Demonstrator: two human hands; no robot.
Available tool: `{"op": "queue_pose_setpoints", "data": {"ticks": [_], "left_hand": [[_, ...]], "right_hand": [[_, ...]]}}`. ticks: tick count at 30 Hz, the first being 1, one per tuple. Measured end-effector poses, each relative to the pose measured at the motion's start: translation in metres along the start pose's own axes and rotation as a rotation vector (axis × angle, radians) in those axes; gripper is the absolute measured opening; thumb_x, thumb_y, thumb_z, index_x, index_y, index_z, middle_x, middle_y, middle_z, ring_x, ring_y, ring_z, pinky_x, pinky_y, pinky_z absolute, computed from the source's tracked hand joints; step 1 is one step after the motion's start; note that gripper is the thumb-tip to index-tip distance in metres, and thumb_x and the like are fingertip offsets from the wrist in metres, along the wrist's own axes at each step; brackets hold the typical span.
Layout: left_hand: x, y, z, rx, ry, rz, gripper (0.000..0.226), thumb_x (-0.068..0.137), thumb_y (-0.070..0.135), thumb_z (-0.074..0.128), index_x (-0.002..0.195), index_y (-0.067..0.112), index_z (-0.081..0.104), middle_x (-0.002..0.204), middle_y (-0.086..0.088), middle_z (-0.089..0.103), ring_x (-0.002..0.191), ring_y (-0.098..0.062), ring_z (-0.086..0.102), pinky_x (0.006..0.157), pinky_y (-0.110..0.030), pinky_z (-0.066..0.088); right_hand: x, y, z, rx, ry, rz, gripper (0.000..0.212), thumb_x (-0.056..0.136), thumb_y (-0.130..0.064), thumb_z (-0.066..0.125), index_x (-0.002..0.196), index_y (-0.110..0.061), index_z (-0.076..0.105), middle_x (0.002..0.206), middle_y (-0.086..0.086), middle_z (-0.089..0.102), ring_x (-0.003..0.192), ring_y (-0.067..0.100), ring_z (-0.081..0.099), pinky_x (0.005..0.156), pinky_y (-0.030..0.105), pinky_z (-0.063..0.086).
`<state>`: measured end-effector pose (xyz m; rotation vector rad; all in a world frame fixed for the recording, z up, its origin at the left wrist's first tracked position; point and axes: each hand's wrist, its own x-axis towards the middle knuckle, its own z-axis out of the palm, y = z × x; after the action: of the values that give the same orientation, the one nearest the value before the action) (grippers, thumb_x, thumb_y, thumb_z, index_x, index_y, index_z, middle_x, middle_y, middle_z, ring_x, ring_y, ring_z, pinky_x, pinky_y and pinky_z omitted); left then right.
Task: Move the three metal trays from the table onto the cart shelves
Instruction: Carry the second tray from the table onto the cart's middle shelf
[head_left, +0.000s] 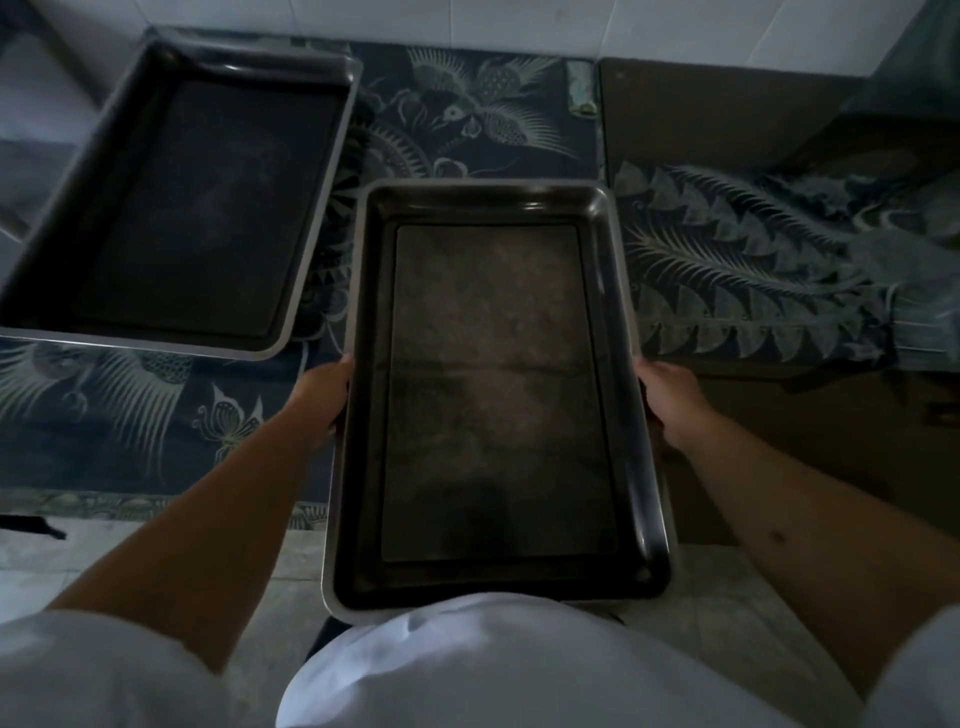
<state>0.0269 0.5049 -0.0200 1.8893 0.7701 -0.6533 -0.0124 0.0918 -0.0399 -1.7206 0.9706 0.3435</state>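
1. Metal tray (496, 395) sits lengthwise in front of us, near end at our white shirt (519, 670).
2. Our left hand (322, 397) clasps its left rim; our right hand (670, 405) clasps its right rim.
3. We see a second tray (197, 197) resting on the counter (467, 119), upper left, on patterned cloth.

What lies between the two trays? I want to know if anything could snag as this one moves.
In the head view, only the patterned cloth shows between the held tray and the tray on the table; nothing else sits in that gap.
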Motion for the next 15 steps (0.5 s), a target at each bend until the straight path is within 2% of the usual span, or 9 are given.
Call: {"op": "queue_pose_setpoints", "data": {"ticks": [3, 6, 8, 10, 11, 13, 15], "left_hand": [[-0.005, 0.006, -0.001, 0.239, 0.077, 0.172, 0.031, 0.101, 0.022, 0.047, 0.124, 0.005, 0.06, 0.113, -0.02, 0.066, 0.101, -0.038, 0.063, 0.088, -0.047, 0.052], [-0.012, 0.025, -0.005, 0.27, 0.12, 0.302, 0.026, 0.099, 0.011, 0.047, 0.121, 0.007, 0.06, 0.112, -0.018, 0.067, 0.1, -0.037, 0.063, 0.086, -0.047, 0.05], [-0.022, 0.037, -0.012, 0.108, 0.061, 0.273, 0.021, 0.099, 0.019, 0.049, 0.109, 0.014, 0.066, 0.103, -0.013, 0.068, 0.093, -0.031, 0.065, 0.087, -0.046, 0.053], [-0.031, 0.045, -0.023, -0.171, 0.017, 0.195, 0.02, 0.097, 0.036, 0.052, 0.091, 0.024, 0.066, 0.094, -0.005, 0.067, 0.09, -0.024, 0.064, 0.09, -0.047, 0.055], [-0.033, 0.047, -0.03, -0.209, 0.016, 0.206, 0.021, 0.095, 0.043, 0.052, 0.087, 0.028, 0.065, 0.094, -0.001, 0.067, 0.092, -0.023, 0.065, 0.093, -0.049, 0.054], [-0.042, 0.044, -0.043, -0.189, 0.022, 0.259, 0.025, 0.088, 0.052, 0.054, 0.083, 0.031, 0.067, 0.098, -0.005, 0.071, 0.096, -0.029, 0.068, 0.094, -0.053, 0.055], [-0.054, 0.036, -0.053, -0.171, 0.02, 0.266, 0.033, 0.074, 0.06, 0.059, 0.076, 0.029, 0.073, 0.093, -0.01, 0.075, 0.092, -0.033, 0.072, 0.087, -0.055, 0.058]], "right_hand": [[-0.004, -0.005, -0.002, 0.066, 0.03, 0.006, 0.03, 0.083, -0.049, 0.067, 0.076, -0.02, 0.074, 0.078, 0.006, 0.074, 0.08, 0.027, 0.07, 0.076, 0.044, 0.058], [-0.011, -0.026, -0.006, 0.135, 0.057, -0.031, 0.027, 0.079, -0.046, 0.071, 0.073, -0.02, 0.075, 0.078, 0.007, 0.075, 0.075, 0.025, 0.071, 0.071, 0.039, 0.057], [-0.02, -0.044, -0.01, 0.162, 0.029, -0.058, 0.024, 0.079, -0.046, 0.071, 0.078, -0.022, 0.076, 0.081, 0.005, 0.076, 0.072, 0.024, 0.072, 0.068, 0.037, 0.057], [-0.03, -0.062, -0.017, 0.173, 0.004, -0.104, 0.02, 0.079, -0.049, 0.067, 0.074, -0.032, 0.077, 0.076, -0.001, 0.076, 0.066, 0.018, 0.072, 0.062, 0.031, 0.054], [-0.035, -0.069, -0.019, 0.181, 0.001, -0.122, 0.019, 0.079, -0.051, 0.066, 0.072, -0.036, 0.076, 0.072, -0.003, 0.075, 0.064, 0.017, 0.072, 0.06, 0.03, 0.053], [-0.045, -0.079, -0.022, 0.191, -0.007, -0.147, 0.02, 0.077, -0.053, 0.064, 0.071, -0.039, 0.076, 0.071, -0.002, 0.075, 0.063, 0.018, 0.072, 0.054, 0.028, 0.054], [-0.053, -0.08, -0.02, 0.177, 0.006, -0.185, 0.025, 0.077, -0.054, 0.064, 0.08, -0.032, 0.077, 0.077, 0.002, 0.076, 0.069, 0.023, 0.073, 0.056, 0.033, 0.059]]}}
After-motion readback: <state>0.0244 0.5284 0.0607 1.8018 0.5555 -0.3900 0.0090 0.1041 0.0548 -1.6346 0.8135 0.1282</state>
